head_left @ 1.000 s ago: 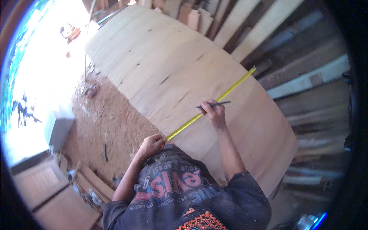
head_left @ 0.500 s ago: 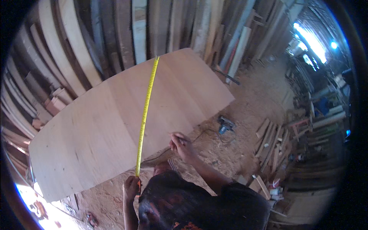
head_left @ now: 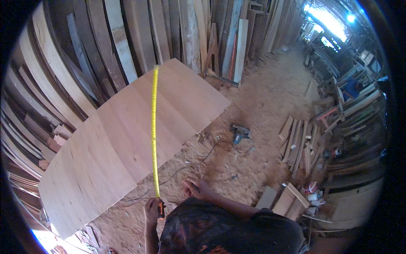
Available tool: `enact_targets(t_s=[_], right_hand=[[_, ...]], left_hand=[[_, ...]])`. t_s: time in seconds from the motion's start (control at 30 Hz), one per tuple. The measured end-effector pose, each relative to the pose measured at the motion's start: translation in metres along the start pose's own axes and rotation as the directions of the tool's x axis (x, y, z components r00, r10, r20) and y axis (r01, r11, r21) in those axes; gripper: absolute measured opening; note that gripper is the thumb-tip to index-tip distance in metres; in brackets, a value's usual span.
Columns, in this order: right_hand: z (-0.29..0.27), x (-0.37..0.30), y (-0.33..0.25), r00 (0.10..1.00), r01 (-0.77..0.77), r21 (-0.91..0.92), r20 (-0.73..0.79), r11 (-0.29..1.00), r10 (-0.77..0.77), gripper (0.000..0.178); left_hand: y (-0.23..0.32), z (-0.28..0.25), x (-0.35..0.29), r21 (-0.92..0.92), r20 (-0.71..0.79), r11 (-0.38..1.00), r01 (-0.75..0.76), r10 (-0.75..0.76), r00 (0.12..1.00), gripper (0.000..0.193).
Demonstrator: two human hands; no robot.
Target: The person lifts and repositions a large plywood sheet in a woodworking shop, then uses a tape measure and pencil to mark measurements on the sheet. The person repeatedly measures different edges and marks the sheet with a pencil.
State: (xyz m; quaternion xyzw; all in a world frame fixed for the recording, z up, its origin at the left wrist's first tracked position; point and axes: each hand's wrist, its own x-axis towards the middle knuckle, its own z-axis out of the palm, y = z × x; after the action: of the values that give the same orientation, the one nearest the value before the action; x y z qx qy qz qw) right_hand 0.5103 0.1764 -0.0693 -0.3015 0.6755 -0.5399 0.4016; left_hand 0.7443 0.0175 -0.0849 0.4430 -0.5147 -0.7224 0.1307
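My left hand (head_left: pixel 151 210) is closed around an orange-and-black tape measure (head_left: pixel 161 209). Its yellow blade (head_left: pixel 154 127) runs out away from me across a large wooden panel (head_left: pixel 122 127), and the blade's end lies at the panel's far edge. My right hand (head_left: pixel 198 189) hovers close to my body, right of the tape case and off the panel. Its fingers are curled; a small dark shape shows by them, too unclear to name.
Tall planks (head_left: pixel 139 34) lean along the wall behind the panel. A corded power tool (head_left: pixel 240 132) sits on the sawdust-covered floor (head_left: pixel 270 93) to the right, its cable running toward the panel. Wood offcuts (head_left: pixel 298 144) are piled farther right, and small containers (head_left: pixel 314 197) stand nearer me.
My right hand has drawn back from beside the panel's near edge toward my body. My left hand keeps its hold on the tape measure. The whole view has shifted, showing more floor at right.
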Motion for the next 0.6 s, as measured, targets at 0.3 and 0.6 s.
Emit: enact_targets(t_s=[0.3, 0.6], right_hand=[[-0.207, 0.004, 0.048, 0.977, 0.155, -0.353, -0.084, 0.923, -0.196, 0.027], [-0.393, -0.073, 0.092, 0.737, -0.067, 0.008, -0.674, 0.998, 0.055, 0.019]], left_hand=[[0.054, 0.104, 0.112, -0.055, -0.031, 0.992, -0.111, 0.109, 0.994, 0.023], [0.113, 0.23, 0.229, -0.246, -0.101, 0.952, -0.181, 0.16, 0.982, 0.023]])
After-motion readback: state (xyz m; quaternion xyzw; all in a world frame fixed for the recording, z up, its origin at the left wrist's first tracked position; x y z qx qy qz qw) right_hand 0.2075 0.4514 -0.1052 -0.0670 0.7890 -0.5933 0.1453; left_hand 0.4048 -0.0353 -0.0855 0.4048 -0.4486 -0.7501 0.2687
